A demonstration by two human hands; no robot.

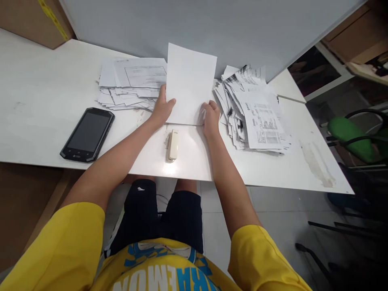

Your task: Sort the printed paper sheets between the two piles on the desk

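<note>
The white paper (191,83) is located at the middle of the white table (36,97), before the grey partition (182,24), with its visible face blank. The left hand (163,106) grips its left edge, thumb on the near face, the fingers mostly hidden behind. The right hand (211,117) is closed at the lower right edge, fingers curled, with the paper in its grasp. Whether this is one sheet or several cannot be told, nor whether the lower edge touches the table. A cream stapler (173,144) lies just below the paper, between the forearms, untouched. A pile of printed papers (133,83) lies to the left; a second, uneven stack (257,113) lies to the right. A black handheld device (87,134), screen up and dark, rests near the front edge, left of the left forearm. A cardboard box (33,22) stands at the far left.
</note>
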